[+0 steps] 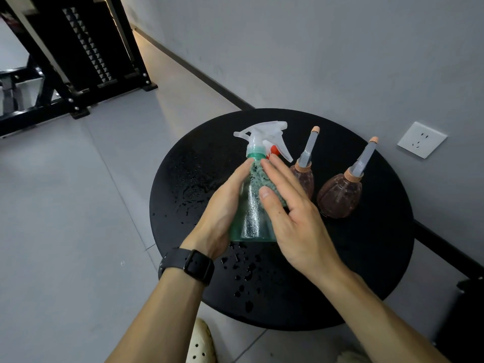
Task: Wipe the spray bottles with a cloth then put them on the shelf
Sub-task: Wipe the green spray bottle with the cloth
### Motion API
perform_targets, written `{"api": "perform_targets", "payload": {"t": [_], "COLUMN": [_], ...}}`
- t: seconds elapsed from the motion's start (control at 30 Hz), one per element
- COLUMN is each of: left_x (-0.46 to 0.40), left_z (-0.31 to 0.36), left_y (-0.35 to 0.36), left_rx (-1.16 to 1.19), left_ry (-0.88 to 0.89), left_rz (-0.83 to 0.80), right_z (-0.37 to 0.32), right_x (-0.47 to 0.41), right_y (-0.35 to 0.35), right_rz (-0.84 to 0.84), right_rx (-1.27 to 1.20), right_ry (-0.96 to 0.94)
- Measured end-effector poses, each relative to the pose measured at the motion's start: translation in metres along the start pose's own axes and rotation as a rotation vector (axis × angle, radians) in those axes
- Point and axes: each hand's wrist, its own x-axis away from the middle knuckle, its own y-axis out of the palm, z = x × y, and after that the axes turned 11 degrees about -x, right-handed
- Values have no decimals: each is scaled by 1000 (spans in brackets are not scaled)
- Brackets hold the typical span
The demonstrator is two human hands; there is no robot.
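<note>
You hold the green spray bottle [251, 218] upright over the middle of the round black table [366, 279], its base just above or on the wet top; which one is not clear. Your left hand [222, 213] wraps the bottle's left side, fingers curled round the body up to the green collar. Your right hand [290, 213] lies flat with straight fingers, pressing the green cloth [258, 176] against the upper right side of the bottle.

To do this step well, keep the left grip low and firm so the bottle cannot twist away, and draw the cloth from the collar down to the base in long strokes. Droplets show on the clear front of the body, so turn the bottle in your left hand until every side meets the cloth. Do the white trigger head [264, 132] too, and the underside, since the table under it is beaded with water [241, 268] and would probably wet it again if you set it down there.

Count what is in view: 1 green trigger bottle in hand, 1 cloth, and 2 brown pump bottles, the nearer one [305, 179] just behind your right fingers and the other [339, 195] toward the table's right edge by the wall. That makes 3 bottles, and to my eye 2 are not yet wiped. The black shelf frame [78, 74] stands across the floor at the far left.
</note>
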Motion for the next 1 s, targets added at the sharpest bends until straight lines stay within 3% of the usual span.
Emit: {"api": "perform_targets", "payload": {"t": [0.33,0.6,0.77,1.0], "left_x": [0,-1,-5,-7], "left_z": [5,8,1,-7], "left_y": [-17,-18,-18,-13], "left_rx": [237,541,528,535], "left_ry": [-13,12,12,-62], "left_rz": [253,277,274,178], "right_z": [4,2,-1,8], "right_x": [17,9,6,1], "right_y": [9,7,8,26], "right_rz": [-77,128,184,138], "right_rx": [-50,-283,-187,56], "right_ry": [22,37,-78,-230]}}
